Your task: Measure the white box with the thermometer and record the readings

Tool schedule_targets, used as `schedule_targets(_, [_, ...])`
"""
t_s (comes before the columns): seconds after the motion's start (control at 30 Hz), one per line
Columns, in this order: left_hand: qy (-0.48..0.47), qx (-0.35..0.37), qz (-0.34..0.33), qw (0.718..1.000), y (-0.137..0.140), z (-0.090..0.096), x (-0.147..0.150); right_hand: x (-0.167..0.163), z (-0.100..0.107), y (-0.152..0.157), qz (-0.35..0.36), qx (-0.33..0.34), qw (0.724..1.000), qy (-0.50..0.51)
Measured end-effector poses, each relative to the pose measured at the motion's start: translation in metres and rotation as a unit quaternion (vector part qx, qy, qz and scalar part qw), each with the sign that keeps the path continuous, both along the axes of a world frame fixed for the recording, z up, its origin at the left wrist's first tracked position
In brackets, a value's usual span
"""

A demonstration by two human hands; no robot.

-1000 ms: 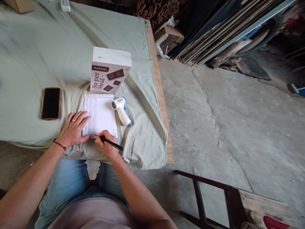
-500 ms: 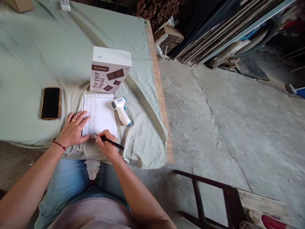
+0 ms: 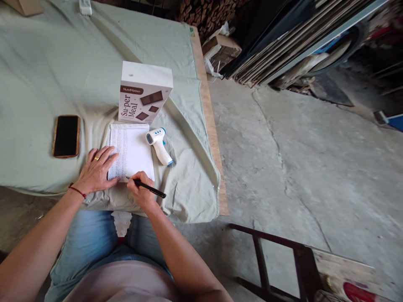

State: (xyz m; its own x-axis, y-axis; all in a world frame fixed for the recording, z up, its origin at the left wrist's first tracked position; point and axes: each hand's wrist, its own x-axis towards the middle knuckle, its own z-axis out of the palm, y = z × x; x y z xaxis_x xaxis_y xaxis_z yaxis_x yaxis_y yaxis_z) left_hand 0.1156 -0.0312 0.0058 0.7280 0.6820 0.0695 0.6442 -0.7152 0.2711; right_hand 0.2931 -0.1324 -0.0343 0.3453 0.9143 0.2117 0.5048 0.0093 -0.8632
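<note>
A white notepad (image 3: 138, 147) lies near the table's front edge, its left part covered with small handwriting and its right part blank. My left hand (image 3: 99, 167) rests flat with fingers spread over the pad's lower left edge. In my right hand (image 3: 140, 191) is a black pen (image 3: 151, 189), gripped between thumb and fingers, its tip at the lower part of the page. Beside the pad's upper right corner lies a white and blue infrared thermometer (image 3: 160, 146). Just behind the pad stands a white and brown box (image 3: 145, 92) reading "Su-per Meal".
A phone (image 3: 66, 136) in a brown case lies left of my left hand. The table wears a wrinkled pale green cloth (image 3: 37, 84); its bare wooden edge (image 3: 209, 121) shows on the right. Beyond are concrete floor (image 3: 252, 159) and a dark wooden chair (image 3: 280, 260).
The pen has tilted very slightly in my right hand, its back end a little further right. My left hand stays on the pad. The whole view has shifted slightly.
</note>
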Motion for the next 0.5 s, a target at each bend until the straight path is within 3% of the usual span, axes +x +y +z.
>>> schedule_targets(0.3, [-0.014,-0.004,-0.001,1.0,0.0004,-0.0009,-0.0001,0.0008,-0.0037,0.0006,0.011,-0.005,1.0,-0.02])
schedule_targets(0.5, [-0.025,-0.013,0.001,1.0,0.0014,-0.003,-0.0016,0.0015,-0.0027,-0.0027,-0.022,0.074,0.997,-0.028])
